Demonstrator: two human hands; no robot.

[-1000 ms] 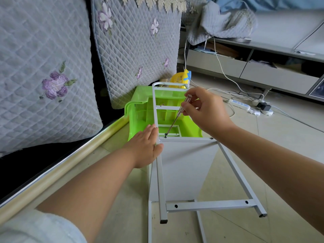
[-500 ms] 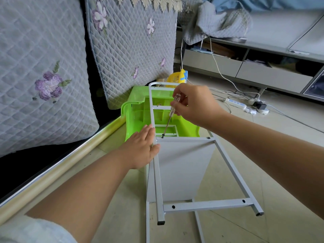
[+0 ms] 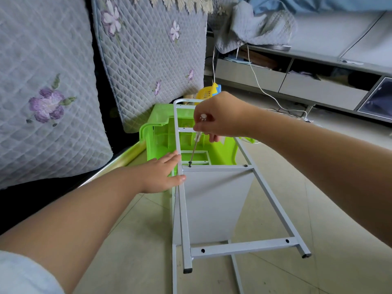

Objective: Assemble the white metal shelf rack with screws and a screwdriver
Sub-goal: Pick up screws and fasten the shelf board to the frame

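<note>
Pale floor tiles (image 3: 318, 209) carry the work, with quilted flowered cushions (image 3: 53, 81) leaning along the left and a low grey cabinet (image 3: 297, 81) across the far right.

At the middle, the right hand (image 3: 222, 117) is curled round the clear handle of a screwdriver (image 3: 196, 143), pinching it from above. The thin shaft slants down and to the left, and its tip sits on a dark screw (image 3: 190, 165) at the left end of a crossbar of the rack (image 3: 214, 209). A second screw (image 3: 245, 165) shows at the right end of the same bar.

The left hand (image 3: 163, 175) lies flat with straight fingers against the rack's left rail, just beside the first screw, thumb resting across the rail; it grips nothing.

The rack is white and lies on its side on the floor, its two long rails running from the near edge of the tiles toward the cushions. A flat white panel hangs below the screwed crossbar. Nearer the person, another crossbar bears two open holes, and black caps close the near ends of the rails.

Behind the rack's far end stands a green plastic bin (image 3: 157, 132), touching the left rail from the look of it. A yellow basket (image 3: 207, 94) sits beyond it. White cables (image 3: 265, 92) trail from the cabinet across the floor at the far right.
</note>
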